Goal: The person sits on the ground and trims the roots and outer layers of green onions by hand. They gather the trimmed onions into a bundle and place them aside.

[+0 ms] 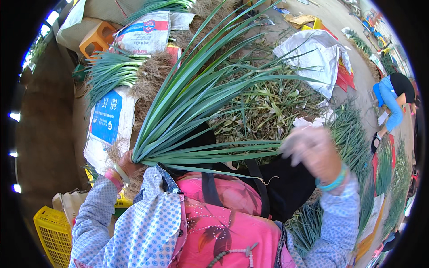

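A large bunch of scallions (pixel 192 102) with long green leaves fans out in front of me, up and to the right. My left hand (pixel 128 164) is closed around its lower end, and the roots hang below the fist. On the right, my right hand (pixel 313 149) is raised beside the tips of the lowest leaves. Its fingers are bent and a little apart, slightly blurred, with nothing plainly held in them. One thin leaf with a dry, curled tip droops across my lap.
A heap of stripped leaves (pixel 254 105) lies ahead. Bundled scallions (pixel 114 71) rest on printed sacks (pixel 111 118) at the left, near an orange stool (pixel 97 39). A yellow crate (pixel 52 236) stands at lower left. More scallions (pixel 353 134) lie right; another person (pixel 393 98) is beyond.
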{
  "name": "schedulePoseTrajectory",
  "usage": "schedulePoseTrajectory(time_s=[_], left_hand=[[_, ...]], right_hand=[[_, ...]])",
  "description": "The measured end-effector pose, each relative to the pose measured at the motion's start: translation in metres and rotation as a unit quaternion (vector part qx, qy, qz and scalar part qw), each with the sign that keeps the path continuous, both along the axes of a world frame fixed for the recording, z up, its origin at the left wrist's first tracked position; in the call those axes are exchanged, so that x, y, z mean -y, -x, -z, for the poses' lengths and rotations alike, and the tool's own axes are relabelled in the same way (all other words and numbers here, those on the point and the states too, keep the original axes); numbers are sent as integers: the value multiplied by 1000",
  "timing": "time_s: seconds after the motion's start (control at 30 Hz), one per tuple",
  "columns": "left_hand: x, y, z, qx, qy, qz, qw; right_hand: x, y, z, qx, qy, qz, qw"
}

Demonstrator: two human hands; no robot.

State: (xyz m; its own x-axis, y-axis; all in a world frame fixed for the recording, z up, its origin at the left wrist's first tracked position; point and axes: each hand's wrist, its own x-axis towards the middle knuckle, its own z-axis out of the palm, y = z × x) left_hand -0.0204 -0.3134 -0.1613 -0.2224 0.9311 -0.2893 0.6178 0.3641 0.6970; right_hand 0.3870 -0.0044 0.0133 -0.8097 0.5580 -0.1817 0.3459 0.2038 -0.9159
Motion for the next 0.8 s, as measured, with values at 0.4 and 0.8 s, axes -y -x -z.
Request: schedulePoseTrajectory(time_s=[0.4,0.8], left_hand=[[1,6,-5,-51,-9,49,997],[-2,7,4,186,-6,-43,982]], right_hand=[[36,23,56,-36,29,-213,976],[25,98,94,-120,-248,-21,961]])
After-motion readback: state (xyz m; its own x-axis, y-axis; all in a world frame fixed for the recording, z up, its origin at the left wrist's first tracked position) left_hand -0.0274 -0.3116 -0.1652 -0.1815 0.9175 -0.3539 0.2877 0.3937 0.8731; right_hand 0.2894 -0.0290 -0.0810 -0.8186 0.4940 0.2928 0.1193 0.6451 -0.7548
